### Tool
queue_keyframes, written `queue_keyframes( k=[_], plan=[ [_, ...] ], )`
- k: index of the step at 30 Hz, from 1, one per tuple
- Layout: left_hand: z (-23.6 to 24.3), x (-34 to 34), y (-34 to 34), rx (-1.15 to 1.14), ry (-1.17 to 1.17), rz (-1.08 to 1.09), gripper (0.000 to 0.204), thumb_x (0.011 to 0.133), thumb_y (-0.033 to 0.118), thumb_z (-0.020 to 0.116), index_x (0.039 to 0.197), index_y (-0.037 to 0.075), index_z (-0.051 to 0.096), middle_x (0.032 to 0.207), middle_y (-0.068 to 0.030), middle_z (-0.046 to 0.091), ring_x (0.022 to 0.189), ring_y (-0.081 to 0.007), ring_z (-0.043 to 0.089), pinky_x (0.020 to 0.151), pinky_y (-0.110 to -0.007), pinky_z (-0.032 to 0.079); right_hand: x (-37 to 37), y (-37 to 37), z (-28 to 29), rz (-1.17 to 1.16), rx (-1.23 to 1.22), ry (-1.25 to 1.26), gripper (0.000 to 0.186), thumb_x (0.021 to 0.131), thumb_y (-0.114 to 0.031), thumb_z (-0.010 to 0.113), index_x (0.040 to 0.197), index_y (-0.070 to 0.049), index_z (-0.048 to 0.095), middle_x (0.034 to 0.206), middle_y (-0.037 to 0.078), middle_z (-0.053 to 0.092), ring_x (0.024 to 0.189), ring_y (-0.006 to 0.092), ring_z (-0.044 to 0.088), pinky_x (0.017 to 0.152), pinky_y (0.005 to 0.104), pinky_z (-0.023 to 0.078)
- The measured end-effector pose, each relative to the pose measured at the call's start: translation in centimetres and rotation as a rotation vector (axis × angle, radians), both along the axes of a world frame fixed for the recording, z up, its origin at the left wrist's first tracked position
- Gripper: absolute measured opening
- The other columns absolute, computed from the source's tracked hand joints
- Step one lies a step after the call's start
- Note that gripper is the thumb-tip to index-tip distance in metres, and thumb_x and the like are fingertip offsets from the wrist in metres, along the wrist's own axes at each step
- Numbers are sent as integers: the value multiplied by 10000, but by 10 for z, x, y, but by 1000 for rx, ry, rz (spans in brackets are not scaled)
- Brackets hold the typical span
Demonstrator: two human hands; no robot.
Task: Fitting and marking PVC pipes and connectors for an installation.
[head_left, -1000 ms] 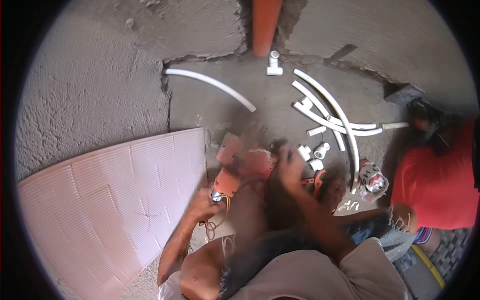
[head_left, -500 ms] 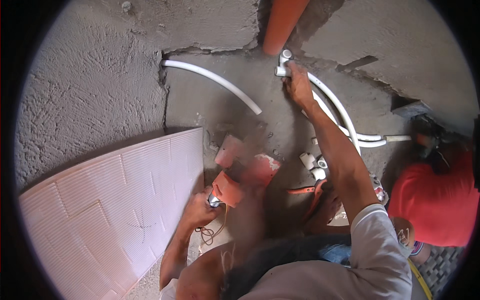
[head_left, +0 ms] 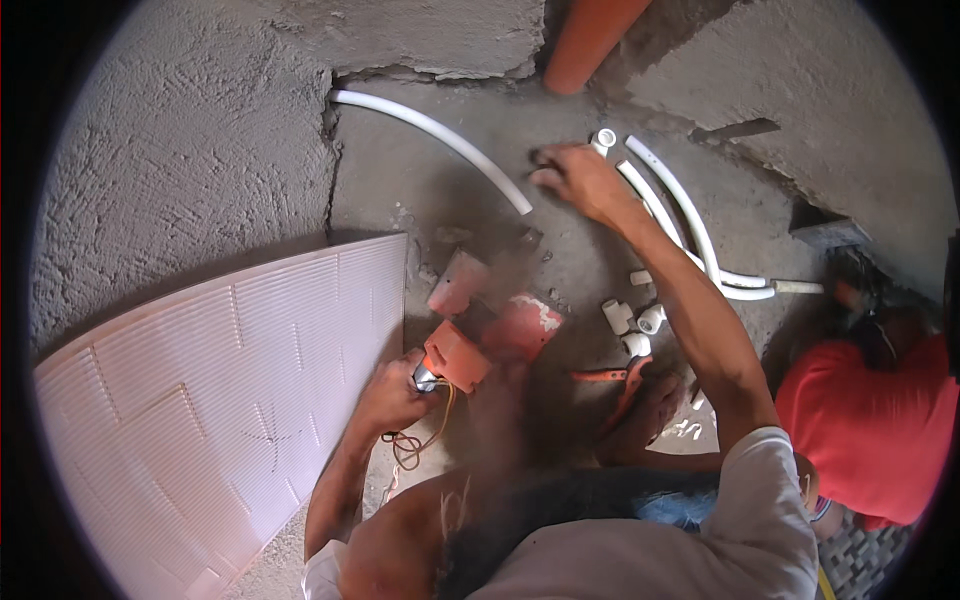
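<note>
My right hand (head_left: 578, 180) reaches over the concrete floor, its thumb and fingers apart, with nothing visible between them. Close beside its knuckles is a white pipe fitting (head_left: 604, 138), its lower part hidden by the hand. The loose end of a curved white pipe (head_left: 445, 135) lies just left of my fingertips. My left hand (head_left: 392, 397), low at the left, is closed around the metal body of an orange-headed tool (head_left: 457, 357) with a thin tan cord (head_left: 408, 450). What this tool is, I cannot tell. A reddish block (head_left: 460, 283) lies just beyond it.
More white pipes (head_left: 690, 205) curve along the right, near several white fittings (head_left: 617, 316) and an orange-handled cutter (head_left: 630, 385). A ribbed pale panel (head_left: 220, 400) leans at the left. An orange pipe (head_left: 590, 45) stands by the far wall. A person in red (head_left: 870, 430) crouches at the right.
My right hand has moved nearer and left, off the white fitting it was touching by the orange pipe. The fitting now sits nearer, by the pipe ends. My left hand keeps its hold.
</note>
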State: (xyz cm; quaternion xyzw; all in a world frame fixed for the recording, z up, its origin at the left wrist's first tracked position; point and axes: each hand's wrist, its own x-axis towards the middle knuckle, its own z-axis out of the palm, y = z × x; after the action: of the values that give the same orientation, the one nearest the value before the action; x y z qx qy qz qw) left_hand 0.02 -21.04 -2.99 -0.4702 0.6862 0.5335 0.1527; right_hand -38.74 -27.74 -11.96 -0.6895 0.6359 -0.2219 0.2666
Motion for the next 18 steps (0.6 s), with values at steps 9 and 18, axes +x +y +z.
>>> queue_keyframes(
  k=[9,18],
  plan=[
    [6,-9,-5,-31,-5,14,401,685,167,722,1043,17,621,871,-234,670,874,-438,635,776,-485,498,58,-70,-43,-15,404,184,459,701,-356,797,1008,-42,664,938,182,681,900,340,652,805,424,496],
    [2,-5,-18,-55,102,40,412,652,147,745,1018,0,626,799,-228,660,813,-418,648,736,-452,503,50,-74,-35,-5,434,-4,356,679,-313,785,883,-40,682,818,139,672,806,262,640,729,381,494]
  ],
)
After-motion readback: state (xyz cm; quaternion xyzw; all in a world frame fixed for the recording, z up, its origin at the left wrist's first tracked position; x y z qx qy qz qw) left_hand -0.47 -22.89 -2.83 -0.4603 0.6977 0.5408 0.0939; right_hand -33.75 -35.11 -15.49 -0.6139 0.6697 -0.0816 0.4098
